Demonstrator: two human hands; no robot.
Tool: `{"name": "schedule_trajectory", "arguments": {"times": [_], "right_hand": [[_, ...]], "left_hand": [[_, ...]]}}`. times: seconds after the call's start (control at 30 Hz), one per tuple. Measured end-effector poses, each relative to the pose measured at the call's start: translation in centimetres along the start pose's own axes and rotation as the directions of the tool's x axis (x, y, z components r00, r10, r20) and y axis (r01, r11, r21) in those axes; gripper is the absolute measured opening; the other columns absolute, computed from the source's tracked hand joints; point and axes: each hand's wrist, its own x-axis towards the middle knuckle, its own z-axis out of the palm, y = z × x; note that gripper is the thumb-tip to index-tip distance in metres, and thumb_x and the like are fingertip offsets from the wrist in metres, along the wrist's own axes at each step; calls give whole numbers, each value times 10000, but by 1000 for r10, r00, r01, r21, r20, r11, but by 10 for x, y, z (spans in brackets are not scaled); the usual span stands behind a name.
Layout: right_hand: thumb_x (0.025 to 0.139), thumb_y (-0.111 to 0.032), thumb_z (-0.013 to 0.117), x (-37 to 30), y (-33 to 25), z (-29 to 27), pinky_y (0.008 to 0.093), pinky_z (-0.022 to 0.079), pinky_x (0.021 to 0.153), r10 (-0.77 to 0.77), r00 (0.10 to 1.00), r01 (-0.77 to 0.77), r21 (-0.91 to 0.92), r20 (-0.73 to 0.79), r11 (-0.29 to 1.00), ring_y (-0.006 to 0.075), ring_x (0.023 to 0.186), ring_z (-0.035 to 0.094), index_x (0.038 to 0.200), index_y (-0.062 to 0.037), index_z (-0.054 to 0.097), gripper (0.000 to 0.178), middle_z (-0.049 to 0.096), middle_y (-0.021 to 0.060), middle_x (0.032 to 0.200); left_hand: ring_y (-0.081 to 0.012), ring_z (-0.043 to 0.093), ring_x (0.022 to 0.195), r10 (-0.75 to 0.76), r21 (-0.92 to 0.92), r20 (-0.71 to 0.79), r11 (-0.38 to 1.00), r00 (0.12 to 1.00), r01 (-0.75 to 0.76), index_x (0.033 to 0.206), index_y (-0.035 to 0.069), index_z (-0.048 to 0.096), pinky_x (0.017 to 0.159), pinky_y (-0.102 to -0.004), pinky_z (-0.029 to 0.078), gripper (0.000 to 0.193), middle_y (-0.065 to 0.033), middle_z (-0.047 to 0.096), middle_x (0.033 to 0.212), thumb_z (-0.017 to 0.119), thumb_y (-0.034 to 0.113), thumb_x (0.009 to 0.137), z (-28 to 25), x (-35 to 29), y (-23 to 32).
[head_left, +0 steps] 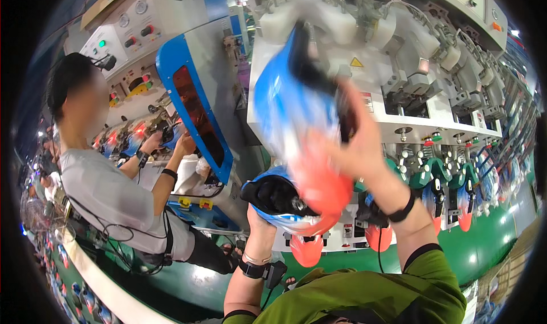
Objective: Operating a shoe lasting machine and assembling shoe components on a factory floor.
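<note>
My right hand (356,147) is closed round a blue, white and red shoe upper (285,110), raised in front of the machine and blurred by motion. Its black collar points up, and its red toe end hangs low. Beneath it, my left hand (260,227) grips a second shoe upper (263,216) from below and the side. This one lies with its black-lined opening facing up. The raised upper's red toe overlaps part of it, so its front is partly hidden. Some of my left fingers are hidden behind the upper.
A white machine (364,73) with metal clamps stands ahead. Along its front, green holders (436,170) and red toe-shaped pieces (307,250) stick out. At the left, a person in a grey shirt (108,181) handles uppers at another machine with a blue-framed guard (196,107).
</note>
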Motion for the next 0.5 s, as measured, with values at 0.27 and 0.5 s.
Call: {"name": "schedule_trajectory", "arguments": {"times": [0.27, 0.5], "right_hand": [[594, -399, 706, 173, 64, 27, 364, 489, 748, 79, 980, -198, -942, -183, 270, 323, 892, 597, 1128, 57, 401, 765, 578, 233, 996], [561, -475, 724, 151, 72, 33, 370, 490, 778, 299, 954, -134, -933, -29, 335, 330, 896, 606, 1112, 146, 354, 910, 605, 227, 931]], "left_hand": [[-175, 620, 731, -334, 616, -146, 706, 931, 350, 972, 28, 584, 674, -283, 506, 529, -82, 634, 831, 424, 520, 864, 62, 80, 18], [-163, 606, 838, -424, 723, -75, 601, 903, 342, 1141, 13, 496, 745, -293, 491, 644, -98, 617, 909, 466, 568, 815, 121, 128, 34]]}}
